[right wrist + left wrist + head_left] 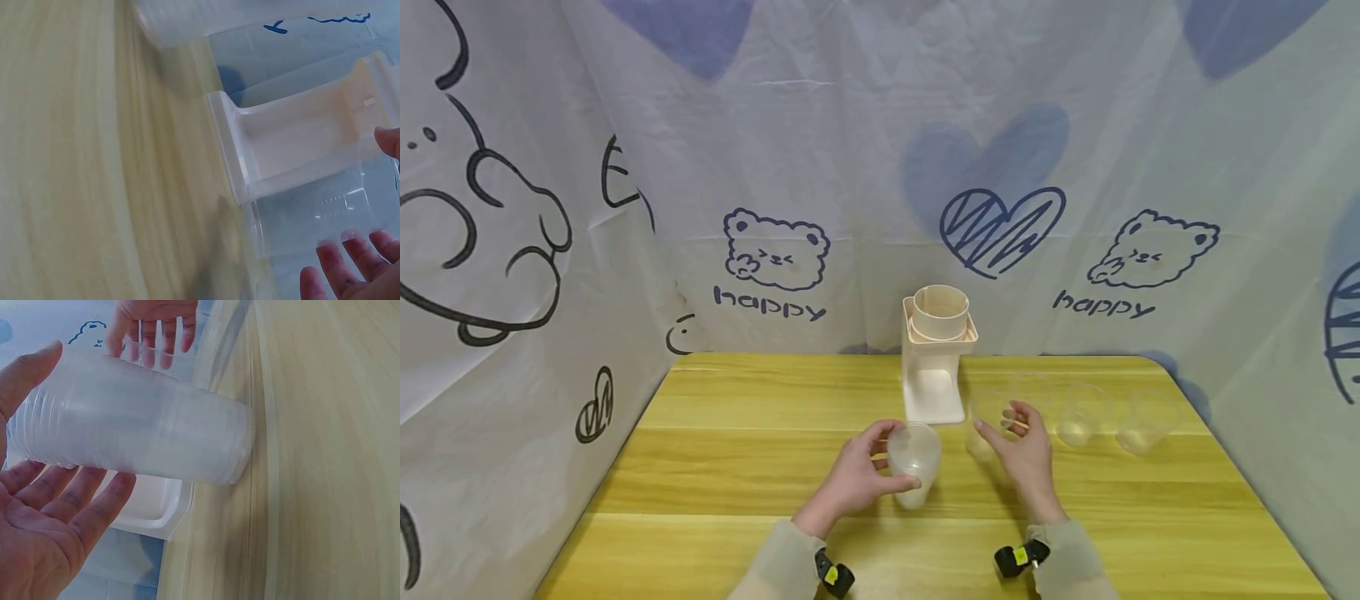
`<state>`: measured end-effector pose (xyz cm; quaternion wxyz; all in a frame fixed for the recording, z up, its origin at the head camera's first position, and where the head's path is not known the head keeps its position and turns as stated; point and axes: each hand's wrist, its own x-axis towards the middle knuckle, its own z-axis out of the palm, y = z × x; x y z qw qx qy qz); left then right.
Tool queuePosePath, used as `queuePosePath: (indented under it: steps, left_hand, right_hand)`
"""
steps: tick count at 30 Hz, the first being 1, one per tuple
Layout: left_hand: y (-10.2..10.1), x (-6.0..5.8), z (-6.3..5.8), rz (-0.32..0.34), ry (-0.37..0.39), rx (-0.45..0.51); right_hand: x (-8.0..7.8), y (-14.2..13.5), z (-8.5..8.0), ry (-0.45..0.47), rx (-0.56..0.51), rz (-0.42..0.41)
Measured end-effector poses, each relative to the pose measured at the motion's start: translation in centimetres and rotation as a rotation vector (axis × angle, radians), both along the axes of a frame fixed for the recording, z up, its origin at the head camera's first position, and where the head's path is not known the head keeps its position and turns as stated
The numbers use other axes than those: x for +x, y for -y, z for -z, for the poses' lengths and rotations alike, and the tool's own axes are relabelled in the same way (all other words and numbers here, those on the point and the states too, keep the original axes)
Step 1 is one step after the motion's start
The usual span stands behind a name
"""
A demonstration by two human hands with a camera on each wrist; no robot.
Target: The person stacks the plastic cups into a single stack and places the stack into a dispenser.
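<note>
In the head view, my left hand holds a stack of nested clear plastic cups near the middle of the table. The left wrist view shows the thumb and fingers on opposite sides of the stack, close to its ribbed rims. The stack's base is at the tabletop. My right hand is beside a single clear plastic cup, its fingers parted. In the right wrist view, the fingertips are close to that cup; whether they touch it I cannot tell.
A cream-coloured stand with a round holder on top is at the table's back, just left of the single cup. More clear cups, one and another, stand to the right. A printed curtain hangs behind the table.
</note>
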<state>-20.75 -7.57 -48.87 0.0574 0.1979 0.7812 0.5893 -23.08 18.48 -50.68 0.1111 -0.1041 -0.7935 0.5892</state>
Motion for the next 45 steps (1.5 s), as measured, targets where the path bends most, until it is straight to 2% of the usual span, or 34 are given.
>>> queuePosePath:
  steps: [2,5,7,10,16,18,25,28,32,38,45]
  left_hand:
    - [-0.1,0.5,-0.9,0.002,0.003,0.004]
    - [-0.1,0.6,-1.1,0.000,0.005,0.003]
    - [-0.1,0.6,-1.1,-0.002,0.006,0.003]
    - [0.0,0.0,0.0,0.003,0.007,0.014]
    - [0.0,0.0,0.0,0.007,0.018,0.012]
    - [0.0,0.2,-0.4,0.006,0.017,0.003]
    - [0.0,1.6,-3.2,0.021,0.019,0.011]
    - [0.0,1.8,-3.6,0.025,0.029,0.016]
    - [0.0,1.7,-3.6,0.023,0.024,0.019]
    - [0.0,1.8,-3.5,0.023,0.023,0.016]
    - [0.0,1.8,-3.5,0.029,0.025,0.022]
  right_hand:
    - [0.1,0.0,-0.3,0.000,0.003,-0.020]
    - [0.3,0.1,-1.0,-0.005,0.007,-0.048]
    - [0.4,0.1,-1.5,-0.022,-0.001,-0.065]
    - [0.5,0.1,-2.3,-0.057,-0.016,-0.098]
    - [0.7,0.3,-4.3,-0.113,-0.037,-0.164]
    - [0.8,0.4,-5.1,-0.131,-0.034,-0.188]
    - [1.3,0.8,-7.5,-0.237,-0.029,-0.267]
    - [1.5,0.9,-8.3,-0.284,-0.052,-0.315]
    - [1.7,1.3,-9.3,-0.322,-0.106,-0.382]
    - [1.9,2.2,-10.2,-0.333,-0.166,-0.468]
    - [1.8,3.2,-9.9,-0.354,-0.132,-0.598]
